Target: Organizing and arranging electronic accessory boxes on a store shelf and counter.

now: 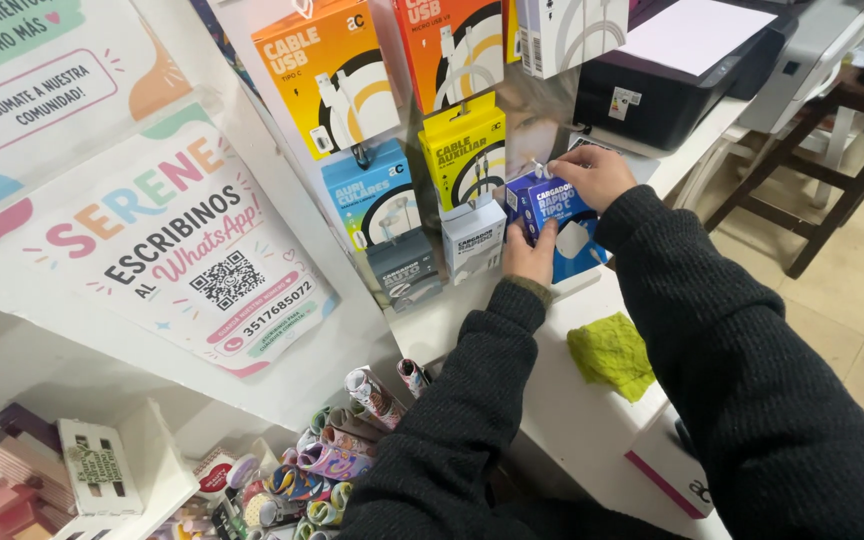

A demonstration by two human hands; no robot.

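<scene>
Left hand (530,258) pressed flat against the lower front of a small blue box (559,215), fingers loosely spread, steadying rather than gripping. Right hand (597,175) curled over the box's top edge, thumb and forefinger pinched at the hang tab near its upper left corner. Box upright, long axis vertical, held between the two: left hand below and just left of centre, right hand above and to the right. Both touching it; neither clearly nearer.

Farther left, a white slanted display panel with a poster (177,250) bearing a square code. Lower down, rolls of patterned tape (327,465) heaped in a bin, pink and lilac packs (12,475) beside them. Moving right, hanging packs: orange cable box (324,75) high up, light-blue earphone pack (372,195) beneath, a dark grey box (404,268) lower still, then a yellow cable pack (464,150) over a white charger box (474,238), this last just beside the blue box and almost touching the left hand.

Tight on the left, then, with packs crowding the blue box there. More open room to the right and toward the body: bare white tabletop (572,420), only a crumpled green cloth (612,355) lying near the right forearm. Black printer (672,90) behind, well apart, with a wooden chair (832,130) beyond the tabletop edge.
</scene>
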